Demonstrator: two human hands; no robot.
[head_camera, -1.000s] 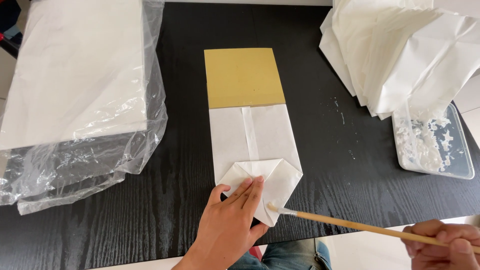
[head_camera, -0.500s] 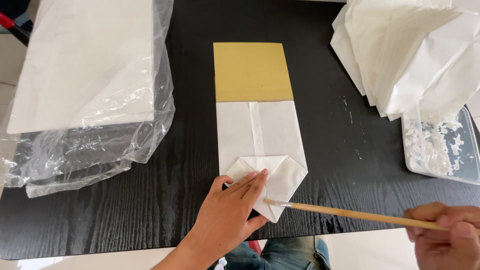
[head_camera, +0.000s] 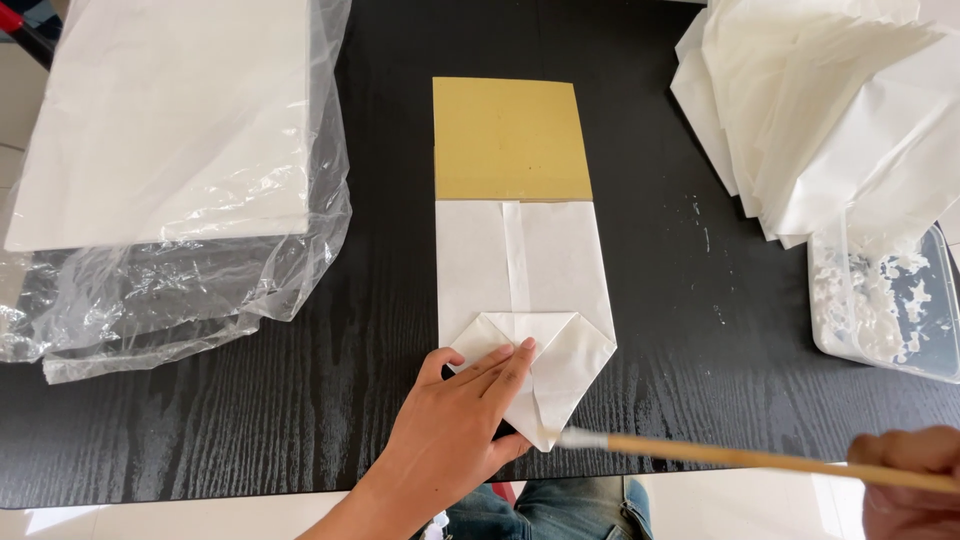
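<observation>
The white paper bag lies flat in the middle of the black table, its long axis running straight away from the person, with its folded bottom at the near edge and its far end tucked against a mustard-yellow card that carries on the same line. The bottom is folded into flaps that come to a point aimed at the person, just short of the table's near edge. A narrow seam runs up the centre of the bag.

The left hand lies flat on the left flap, fingers straight and close together, pressing it down, the fingertips pointing up and to the right towards the fold's middle. The right hand is at the lower right corner, fist closed round the end of a long wooden brush; the brush lies nearly level, its pale tip touching the point of the folded bottom.

To the left sits a stack of white sheets in clear plastic wrap. At the far right is a fanned pile of finished white bags, and below it a clear tub smeared with white paste
</observation>
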